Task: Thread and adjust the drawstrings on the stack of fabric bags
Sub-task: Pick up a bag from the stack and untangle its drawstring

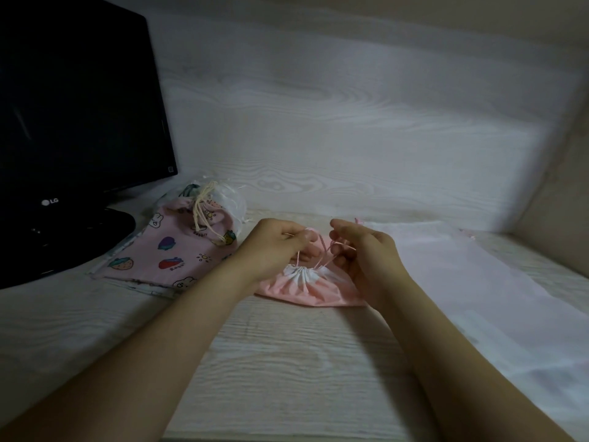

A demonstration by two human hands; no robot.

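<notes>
We've got the little pink bag (pixel 314 287) flat on the desk (pixel 287 352), sitting just below and between our hands with its neck bunched tight. Left grip (pixel 276 247) is curled in, pinching a loop of the pink drawstring (pixel 322 248). Right grip (pixel 361 255) pinches the other strands, just above the neck. Printed bags (pixel 178 250) are piled off to the left.

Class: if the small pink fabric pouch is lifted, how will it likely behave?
Lifted by its thin pink cords, the small pink fabric pouch would probably hang limp: its gathered mouth is crumpled. It lies flat, so likely light; unlikely to roll.
</notes>
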